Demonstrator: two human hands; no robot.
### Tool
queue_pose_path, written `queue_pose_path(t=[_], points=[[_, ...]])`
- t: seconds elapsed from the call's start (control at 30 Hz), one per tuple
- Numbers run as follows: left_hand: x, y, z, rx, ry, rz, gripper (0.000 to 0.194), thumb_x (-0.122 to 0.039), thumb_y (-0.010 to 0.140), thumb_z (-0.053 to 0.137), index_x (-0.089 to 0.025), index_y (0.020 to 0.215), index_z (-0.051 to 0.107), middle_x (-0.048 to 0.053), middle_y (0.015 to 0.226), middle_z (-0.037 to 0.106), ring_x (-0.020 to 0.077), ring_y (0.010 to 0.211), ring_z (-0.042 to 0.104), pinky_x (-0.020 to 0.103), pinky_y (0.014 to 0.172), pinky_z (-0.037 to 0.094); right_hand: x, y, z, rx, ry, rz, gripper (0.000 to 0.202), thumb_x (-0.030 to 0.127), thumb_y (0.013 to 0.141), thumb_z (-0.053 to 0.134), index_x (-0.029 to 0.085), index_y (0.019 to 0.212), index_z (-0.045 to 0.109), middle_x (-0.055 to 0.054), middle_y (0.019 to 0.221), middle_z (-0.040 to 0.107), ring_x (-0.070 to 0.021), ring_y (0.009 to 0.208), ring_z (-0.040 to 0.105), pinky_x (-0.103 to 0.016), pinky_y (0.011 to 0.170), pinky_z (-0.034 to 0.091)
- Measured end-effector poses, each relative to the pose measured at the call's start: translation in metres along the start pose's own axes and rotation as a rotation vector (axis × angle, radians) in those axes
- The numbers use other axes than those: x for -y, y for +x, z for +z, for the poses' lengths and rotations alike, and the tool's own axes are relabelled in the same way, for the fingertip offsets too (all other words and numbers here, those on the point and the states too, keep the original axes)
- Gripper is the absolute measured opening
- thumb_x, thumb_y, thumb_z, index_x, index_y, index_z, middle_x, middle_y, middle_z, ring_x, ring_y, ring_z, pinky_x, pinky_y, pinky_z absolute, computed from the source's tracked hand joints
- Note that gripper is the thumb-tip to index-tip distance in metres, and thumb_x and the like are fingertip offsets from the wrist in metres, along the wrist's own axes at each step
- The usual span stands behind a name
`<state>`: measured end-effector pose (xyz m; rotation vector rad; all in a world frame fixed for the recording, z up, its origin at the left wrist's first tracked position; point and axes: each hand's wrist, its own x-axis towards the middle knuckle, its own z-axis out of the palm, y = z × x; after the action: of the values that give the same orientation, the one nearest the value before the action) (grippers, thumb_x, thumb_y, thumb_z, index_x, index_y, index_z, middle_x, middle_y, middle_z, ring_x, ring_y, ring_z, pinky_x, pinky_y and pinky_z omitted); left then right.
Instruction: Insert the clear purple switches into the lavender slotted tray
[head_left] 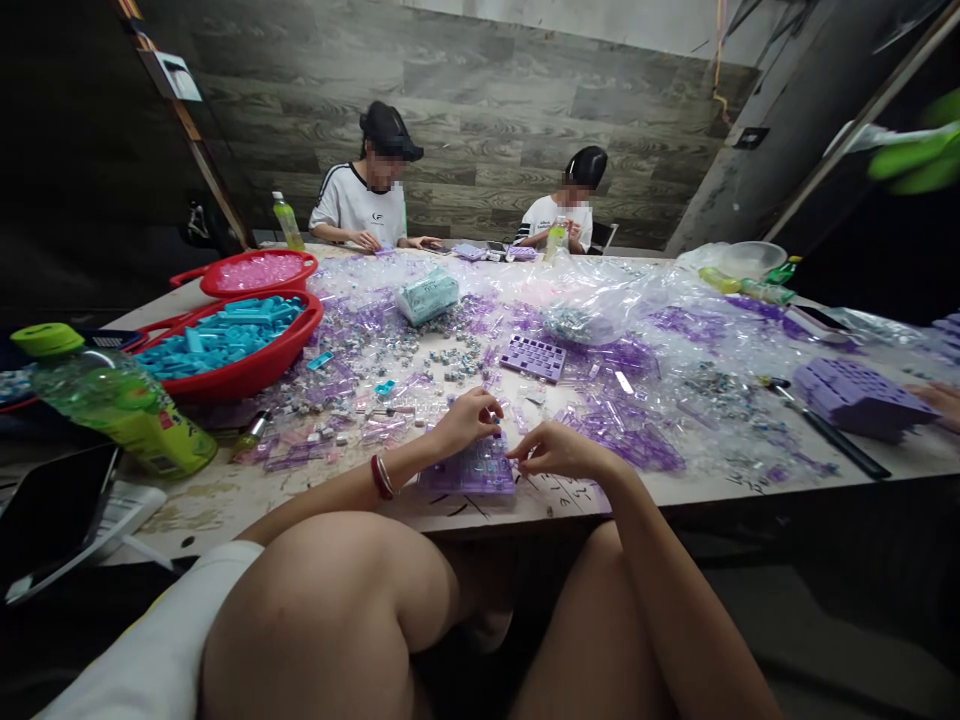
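Observation:
A clear purple plastic plate with small parts set in it lies flat at the table's front edge. Over its upper side is my left hand, fingers curled and their tips brought together; whatever they pinch is too small to make out. From the right, my right hand reaches to the plate's right edge, fingertips bent and close together, and what sits between them cannot be made out. Just beyond my hands rests an opaque lilac plate with rows of openings. Loose clear purple pieces and small metallic-looking parts surround it.
Left stand red baskets of blue pieces and pink pieces, a green-capped bottle and a phone. Right are stacked lilac plates and a black-handled tool. Two people sit opposite; another person's hand shows far right.

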<state>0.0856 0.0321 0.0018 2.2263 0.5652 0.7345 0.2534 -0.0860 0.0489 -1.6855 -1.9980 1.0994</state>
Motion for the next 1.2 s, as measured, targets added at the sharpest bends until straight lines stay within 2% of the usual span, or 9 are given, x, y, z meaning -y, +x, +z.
queue_pose_path(t=[0.1, 0.27, 0.37, 0.47, 0.7, 0.87, 1.0, 1.2], points=[[-0.0011, -0.0005, 0.0006, 0.021, -0.003, 0.028, 0.014, -0.012, 0.072, 0.07, -0.012, 0.085, 0.068, 0.004, 0.087, 0.057, 0.011, 0.07, 0.057, 0.023, 0.066, 0.047, 0.0, -0.0001, 0.0003, 0.001, 0.004, 0.006, 0.027, 0.02, 0.072, 0.059, 0.014, 0.093, 0.075, -0.006, 0.074, 0.073, -0.0182, 0.069, 0.066, -0.024, 0.062, 0.047], [0.0014, -0.001, 0.002, 0.062, 0.053, 0.014, 0.022, -0.014, 0.073, 0.069, -0.014, 0.095, 0.071, 0.007, 0.093, 0.069, 0.0183, 0.086, 0.063, 0.029, 0.079, 0.048, 0.0003, -0.0008, 0.0002, -0.001, -0.019, 0.024, 0.031, 0.02, 0.072, 0.059, 0.015, 0.098, 0.074, -0.005, 0.074, 0.073, -0.0176, 0.069, 0.066, -0.023, 0.061, 0.047], [0.0008, -0.0014, 0.0009, 0.082, 0.041, -0.063, 0.023, -0.016, 0.072, 0.069, -0.014, 0.096, 0.071, 0.006, 0.09, 0.071, 0.0182, 0.083, 0.065, 0.028, 0.078, 0.049, 0.0001, -0.0014, 0.0002, 0.003, -0.029, 0.016, 0.034, 0.019, 0.072, 0.059, 0.016, 0.102, 0.073, -0.005, 0.074, 0.073, -0.0172, 0.068, 0.065, -0.023, 0.06, 0.045], [-0.002, -0.0014, -0.001, 0.102, 0.011, -0.132, 0.018, -0.019, 0.07, 0.071, -0.013, 0.087, 0.072, 0.006, 0.085, 0.072, 0.0178, 0.08, 0.066, 0.027, 0.075, 0.049, 0.0005, -0.0016, 0.0001, 0.007, -0.024, 0.001, 0.035, 0.02, 0.072, 0.059, 0.015, 0.104, 0.072, -0.005, 0.073, 0.073, -0.0172, 0.067, 0.065, -0.023, 0.059, 0.045], [-0.004, -0.0007, -0.0023, 0.123, -0.019, -0.181, 0.017, -0.02, 0.07, 0.071, -0.013, 0.085, 0.075, 0.007, 0.084, 0.073, 0.0182, 0.077, 0.066, 0.025, 0.07, 0.048, 0.0025, -0.0015, -0.0006, 0.015, -0.021, 0.006, 0.031, 0.02, 0.072, 0.058, 0.015, 0.098, 0.074, -0.005, 0.072, 0.073, -0.0156, 0.063, 0.063, -0.022, 0.058, 0.044], [-0.0055, -0.0009, -0.0049, 0.159, -0.004, -0.104, 0.012, -0.018, 0.071, 0.07, -0.015, 0.082, 0.076, 0.008, 0.089, 0.072, 0.0176, 0.08, 0.064, 0.024, 0.072, 0.047, 0.001, -0.0015, -0.0002, 0.015, -0.014, 0.004, 0.033, 0.022, 0.071, 0.058, 0.016, 0.099, 0.074, -0.004, 0.073, 0.073, -0.0161, 0.064, 0.063, -0.023, 0.058, 0.044], [-0.0079, -0.0023, -0.0051, 0.172, 0.057, -0.043, 0.013, -0.015, 0.075, 0.066, -0.014, 0.084, 0.075, 0.007, 0.084, 0.071, 0.0159, 0.074, 0.062, 0.023, 0.068, 0.045, -0.0001, -0.0009, 0.0002, 0.019, 0.001, 0.001, 0.034, 0.023, 0.072, 0.058, 0.014, 0.101, 0.073, -0.005, 0.073, 0.073, -0.0166, 0.066, 0.063, -0.023, 0.06, 0.045], [-0.0038, -0.0021, -0.0029, 0.197, 0.106, -0.025, 0.013, -0.017, 0.077, 0.065, -0.015, 0.085, 0.075, 0.007, 0.085, 0.07, 0.0152, 0.075, 0.061, 0.023, 0.07, 0.044, -0.0033, 0.0024, 0.0014, 0.021, 0.0, 0.003, 0.034, 0.025, 0.072, 0.059, 0.013, 0.101, 0.073, -0.005, 0.073, 0.073, -0.0168, 0.065, 0.062, -0.023, 0.059, 0.044]])
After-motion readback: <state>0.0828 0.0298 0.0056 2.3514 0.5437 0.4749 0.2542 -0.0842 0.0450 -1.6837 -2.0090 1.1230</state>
